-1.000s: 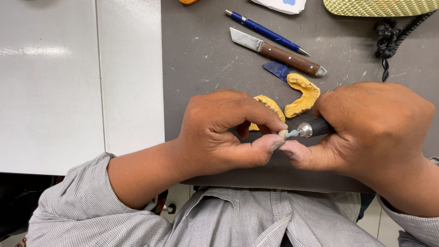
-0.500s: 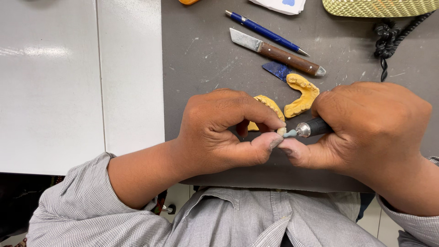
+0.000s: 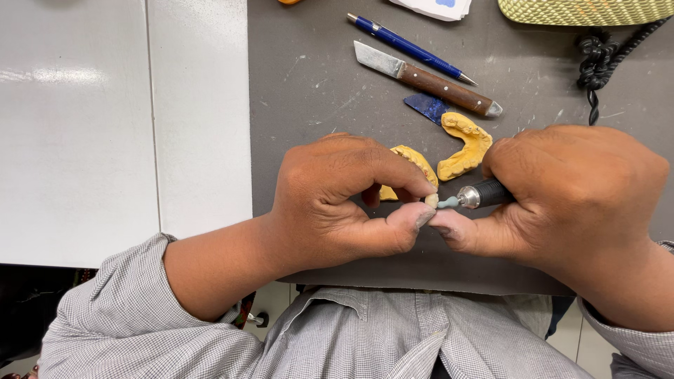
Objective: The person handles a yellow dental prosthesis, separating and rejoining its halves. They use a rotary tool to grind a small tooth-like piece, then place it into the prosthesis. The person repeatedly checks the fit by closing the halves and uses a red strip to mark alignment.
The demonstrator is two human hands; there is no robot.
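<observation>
My left hand (image 3: 344, 200) pinches a small pale tooth-like piece (image 3: 432, 200) between thumb and forefinger. My right hand (image 3: 569, 196) grips a dark rotary handpiece (image 3: 484, 194), and its small blue-grey tip touches that piece. Both thumbs meet just below it. Behind my left fingers lies a yellow dental cast (image 3: 414, 165), partly hidden. A second yellow cast (image 3: 465, 144) rests on the grey mat (image 3: 316, 98) just beyond the handpiece.
Farther back on the mat lie a wooden-handled knife (image 3: 428, 78), a blue pen (image 3: 407, 48) and a small blue chip (image 3: 426, 107). A black coiled cord (image 3: 595, 56) and a yellow woven item (image 3: 583, 10) sit at the top right. A white tabletop (image 3: 105, 126) lies left.
Both hands stay in place. The handpiece tip shifted very slightly against the small piece.
</observation>
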